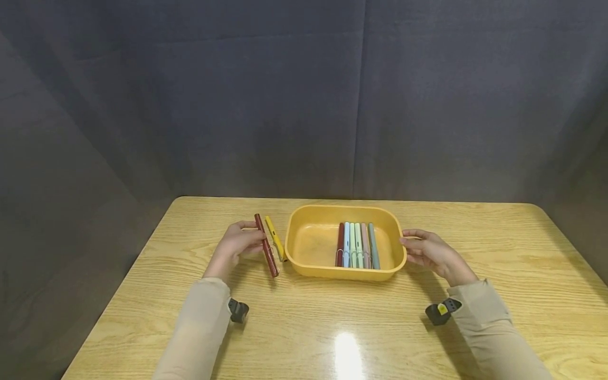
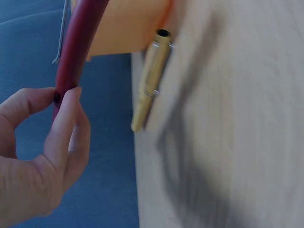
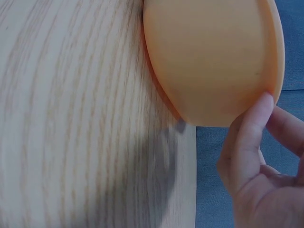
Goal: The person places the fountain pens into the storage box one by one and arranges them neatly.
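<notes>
A dark red pen [image 1: 267,246] with a wire clip is pinched between the thumb and fingers of my left hand [image 1: 241,243], raised and tilted above the table. Under and just beside it, a yellow pen [image 1: 275,237] lies on the table, against or very near the left end of a yellow tray [image 1: 304,272]. My right hand [image 1: 433,254] grips the tray's right end at the rim with thumb and fingertips. Inside the tray, several pens lie side by side in the right half: another dark red pen [image 1: 340,244], a light blue pen [image 1: 346,244], pale green ones, a pinkish pen [image 1: 365,244] and a grey-blue pen [image 1: 373,245].
The wooden table [image 1: 294,327] reaches back to a dark curtain [image 1: 285,116], which also hangs along both sides. A small black camera [image 1: 239,311] is strapped to the left wrist, another black camera [image 1: 438,313] to the right.
</notes>
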Demonstrator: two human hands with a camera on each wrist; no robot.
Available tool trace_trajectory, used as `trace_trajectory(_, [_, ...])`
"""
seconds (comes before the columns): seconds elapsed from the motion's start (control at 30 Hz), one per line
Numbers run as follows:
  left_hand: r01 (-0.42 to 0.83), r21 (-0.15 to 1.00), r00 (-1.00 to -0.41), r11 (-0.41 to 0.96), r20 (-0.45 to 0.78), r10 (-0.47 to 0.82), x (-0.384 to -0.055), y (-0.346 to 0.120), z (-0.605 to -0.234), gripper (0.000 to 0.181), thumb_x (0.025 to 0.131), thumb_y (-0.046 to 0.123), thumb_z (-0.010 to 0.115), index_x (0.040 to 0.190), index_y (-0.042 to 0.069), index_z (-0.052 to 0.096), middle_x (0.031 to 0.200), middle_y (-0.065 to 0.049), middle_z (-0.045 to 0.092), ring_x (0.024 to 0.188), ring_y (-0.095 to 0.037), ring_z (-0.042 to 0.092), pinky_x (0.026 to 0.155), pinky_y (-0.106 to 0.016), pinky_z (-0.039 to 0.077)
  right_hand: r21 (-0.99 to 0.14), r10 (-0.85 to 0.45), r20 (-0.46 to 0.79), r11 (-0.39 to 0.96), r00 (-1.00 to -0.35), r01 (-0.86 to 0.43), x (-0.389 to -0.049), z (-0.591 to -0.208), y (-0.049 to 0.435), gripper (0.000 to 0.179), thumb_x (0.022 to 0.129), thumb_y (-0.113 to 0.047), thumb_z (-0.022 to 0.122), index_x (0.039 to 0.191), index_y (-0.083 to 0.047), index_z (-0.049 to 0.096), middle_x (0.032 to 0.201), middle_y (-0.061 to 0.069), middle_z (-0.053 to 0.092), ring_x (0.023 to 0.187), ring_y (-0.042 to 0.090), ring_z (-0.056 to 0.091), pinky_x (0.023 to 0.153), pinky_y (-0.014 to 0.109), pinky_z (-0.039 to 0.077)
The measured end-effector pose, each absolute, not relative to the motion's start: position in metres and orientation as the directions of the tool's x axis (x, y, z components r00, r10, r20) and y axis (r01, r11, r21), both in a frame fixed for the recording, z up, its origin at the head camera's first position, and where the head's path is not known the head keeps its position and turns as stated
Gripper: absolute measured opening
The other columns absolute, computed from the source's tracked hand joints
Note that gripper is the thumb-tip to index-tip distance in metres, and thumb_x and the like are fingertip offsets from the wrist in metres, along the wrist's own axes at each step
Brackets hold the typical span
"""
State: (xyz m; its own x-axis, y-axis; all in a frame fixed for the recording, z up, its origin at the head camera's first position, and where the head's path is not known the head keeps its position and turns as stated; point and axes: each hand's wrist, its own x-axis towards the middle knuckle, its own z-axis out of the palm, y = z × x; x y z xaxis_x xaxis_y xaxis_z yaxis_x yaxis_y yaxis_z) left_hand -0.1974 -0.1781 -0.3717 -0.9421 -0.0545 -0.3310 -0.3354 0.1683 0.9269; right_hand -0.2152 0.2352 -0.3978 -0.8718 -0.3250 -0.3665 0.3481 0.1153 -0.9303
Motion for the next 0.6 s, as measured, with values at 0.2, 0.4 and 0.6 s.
trace_trajectory(0.2, [-0.321,0.944,-0.946,0.083,-0.314,-0.085,-0.205,-0.166,-0.358,0.055,0.088,-0.001,0.055,0.139,-0.006,0.036,0.111,-0.017,0.056,0.075,-0.008,0.063,0.076,-0.019,0.060,-0.933,-0.328,-0.360,0.110,-0.873,0.344,-0.216,-0.397,0.236,0.041,0.097,-0.014,0.053,0.130,0.004,0.035,0.079,-0.012,0.064,0.071,0.000,0.063,0.067,0.013,0.057])
trace_trajectory(0.4, [-0.295,0.955,-0.949,0.022,-0.290,-0.123,-0.212,-0.152,-0.349,0.053,0.087,-0.001,0.055,0.138,-0.003,0.039,0.118,-0.017,0.053,0.080,-0.011,0.063,0.078,-0.020,0.060,-0.932,-0.332,-0.361,0.101,-0.871,0.348,-0.216,-0.398,0.236,0.037,0.097,-0.014,0.053,0.128,0.001,0.037,0.079,-0.012,0.064,0.070,0.000,0.063,0.066,0.013,0.056])
trace_trajectory(0.6, [-0.254,0.967,-0.957,-0.019,-0.254,-0.138,-0.216,-0.134,-0.344,0.049,0.087,-0.001,0.055,0.135,-0.001,0.043,0.117,-0.016,0.055,0.079,-0.009,0.061,0.075,-0.018,0.060,-0.932,-0.337,-0.361,0.092,-0.870,0.351,-0.216,-0.400,0.237,0.029,0.097,-0.013,0.053,0.121,-0.003,0.040,0.079,-0.011,0.065,0.071,0.000,0.064,0.066,0.013,0.056])
